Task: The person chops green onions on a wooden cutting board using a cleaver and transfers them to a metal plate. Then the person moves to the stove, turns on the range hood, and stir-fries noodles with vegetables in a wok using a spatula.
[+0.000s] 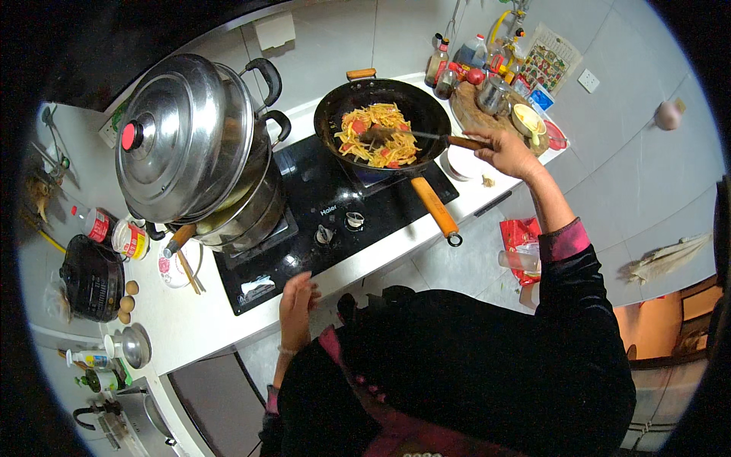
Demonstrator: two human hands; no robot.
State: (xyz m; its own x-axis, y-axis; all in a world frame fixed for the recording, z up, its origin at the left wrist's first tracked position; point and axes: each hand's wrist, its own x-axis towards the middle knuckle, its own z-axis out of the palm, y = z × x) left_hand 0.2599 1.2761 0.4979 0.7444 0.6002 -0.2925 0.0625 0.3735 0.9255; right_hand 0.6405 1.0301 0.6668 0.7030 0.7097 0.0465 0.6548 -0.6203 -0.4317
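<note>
My right hand (510,151) grips the wooden handle of a spatula (425,135) from above. Its metal blade rests among shredded yellow vegetables with red tomato-like pieces (374,149) in a black wok (325,111). The wok sits on the right side of a black glass gas hob (308,211), its long wooden handle (435,210) pointing toward me. Near the hob's front edge, my left hand (298,305) hangs with loosely bent fingers and holds nothing. A large steel pot (257,214) with a tilted domed lid (171,143) stands on the left burner.
Right of the wok are a white bowl (462,163) and a round wooden chopping board (465,105) carrying containers, with several bottles (437,63) behind. Left of the hob lie chopsticks (188,273), a plate (174,268), eggs (127,304), a jar (131,240) and a black cooker (94,280). A sink (143,411) is lower left.
</note>
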